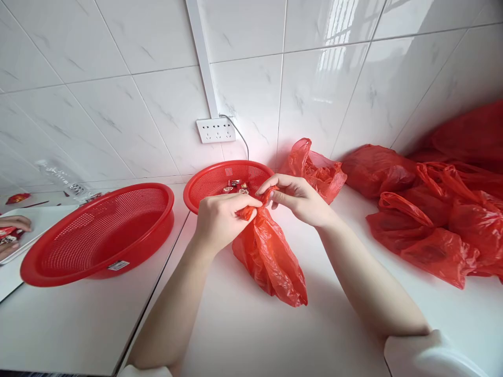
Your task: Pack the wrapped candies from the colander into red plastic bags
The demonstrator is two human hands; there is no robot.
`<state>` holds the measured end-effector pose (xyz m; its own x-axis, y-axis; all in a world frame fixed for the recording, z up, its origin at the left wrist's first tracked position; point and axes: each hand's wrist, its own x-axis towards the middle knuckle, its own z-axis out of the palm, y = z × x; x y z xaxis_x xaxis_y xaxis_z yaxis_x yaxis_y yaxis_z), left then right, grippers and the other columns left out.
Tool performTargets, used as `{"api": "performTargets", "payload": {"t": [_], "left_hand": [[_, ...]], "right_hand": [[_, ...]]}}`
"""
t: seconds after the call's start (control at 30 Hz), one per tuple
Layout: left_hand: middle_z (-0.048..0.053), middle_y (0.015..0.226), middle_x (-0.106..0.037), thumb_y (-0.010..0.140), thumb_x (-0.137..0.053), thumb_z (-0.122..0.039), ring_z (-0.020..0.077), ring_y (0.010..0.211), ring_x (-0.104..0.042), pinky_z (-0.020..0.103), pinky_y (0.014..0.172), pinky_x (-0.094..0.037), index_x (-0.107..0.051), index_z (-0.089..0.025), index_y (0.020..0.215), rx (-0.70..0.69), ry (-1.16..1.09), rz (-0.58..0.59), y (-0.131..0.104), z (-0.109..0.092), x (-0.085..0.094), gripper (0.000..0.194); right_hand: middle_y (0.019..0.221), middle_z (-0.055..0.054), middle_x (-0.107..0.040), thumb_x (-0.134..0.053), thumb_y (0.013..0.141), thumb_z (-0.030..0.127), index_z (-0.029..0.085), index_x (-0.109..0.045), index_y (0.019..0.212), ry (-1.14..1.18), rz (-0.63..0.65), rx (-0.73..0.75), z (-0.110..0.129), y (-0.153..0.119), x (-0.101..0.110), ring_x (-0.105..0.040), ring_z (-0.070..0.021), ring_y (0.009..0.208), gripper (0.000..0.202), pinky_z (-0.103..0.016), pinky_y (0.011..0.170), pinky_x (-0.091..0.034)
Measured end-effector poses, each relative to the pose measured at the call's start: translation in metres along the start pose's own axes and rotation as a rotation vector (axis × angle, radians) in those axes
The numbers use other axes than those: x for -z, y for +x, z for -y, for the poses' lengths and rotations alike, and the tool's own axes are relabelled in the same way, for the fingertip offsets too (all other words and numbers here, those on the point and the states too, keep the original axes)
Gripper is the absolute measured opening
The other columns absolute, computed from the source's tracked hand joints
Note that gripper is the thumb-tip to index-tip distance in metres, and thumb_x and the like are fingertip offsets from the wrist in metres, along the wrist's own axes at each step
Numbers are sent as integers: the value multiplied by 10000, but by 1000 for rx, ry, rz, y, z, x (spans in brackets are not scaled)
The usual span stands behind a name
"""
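Note:
A thin red plastic bag point(275, 256) slants down from my two hands toward the white tabletop, its neck gathered and twisted at the top. My left hand point(220, 217) pinches one side of the neck, with a bit of red plastic poking out between thumb and fingers. On the other side, my right hand point(294, 198) grips a second end of the plastic between thumb and fingertips. What the bag holds cannot be made out. Just behind my hands stands a round red basket point(196, 191) with several small wrapped packets point(236, 186) in it.
Left of me sits a larger red basket point(153, 225). Beyond it are another person's hand point(15, 224), a white tray point(51, 220) and a clear plastic bottle point(63, 178). Several red bags point(432, 225) are heaped at the right; one crumpled bag point(314, 170) leans near the wall socket point(216, 131).

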<state>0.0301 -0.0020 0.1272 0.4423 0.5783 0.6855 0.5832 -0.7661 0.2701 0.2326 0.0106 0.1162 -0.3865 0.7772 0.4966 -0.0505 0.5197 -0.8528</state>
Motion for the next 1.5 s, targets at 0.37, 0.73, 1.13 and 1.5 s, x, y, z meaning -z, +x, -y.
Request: {"api": "performTargets", "payload": {"t": [0.37, 0.73, 1.13, 1.5], "left_hand": [[-8, 627, -597, 894, -504, -351, 124, 589, -495, 261, 570, -349, -641, -202, 688, 139, 132, 147, 7, 7, 29, 289], [-33, 550, -272, 868, -511, -318, 100, 529, -262, 270, 505, -206, -365, -182, 534, 229, 8, 370, 0, 39, 70, 389], [-1, 656, -582, 831, -508, -447, 141, 622, -580, 233, 525, -392, -576, -203, 628, 490, -116, 786, 5, 23, 54, 325], [5, 790, -683, 751, -520, -428, 196, 755, -648, 270, 628, -459, -670, -267, 847, 527, 115, 683, 7, 25, 48, 240]], "right_hand": [[974, -40, -635, -393, 794, 233, 190, -512, 670, -1, -111, -150, -11, 4, 19, -581, -174, 887, 176, -313, 810, -465], [680, -46, -597, -280, 868, 720, 208, -617, 658, -409, -578, -194, -11, -17, 92, -543, -158, 619, 647, -318, 636, -448], [616, -31, -588, -522, 832, 613, 204, -574, 577, -781, -453, -432, 17, -46, 113, -568, -172, 632, 485, -327, 640, -437], [1143, -123, -657, -496, 803, 674, 198, -513, 1233, -1138, 86, -443, -28, -27, 21, -632, -285, 990, 642, -373, 795, -479]]}}
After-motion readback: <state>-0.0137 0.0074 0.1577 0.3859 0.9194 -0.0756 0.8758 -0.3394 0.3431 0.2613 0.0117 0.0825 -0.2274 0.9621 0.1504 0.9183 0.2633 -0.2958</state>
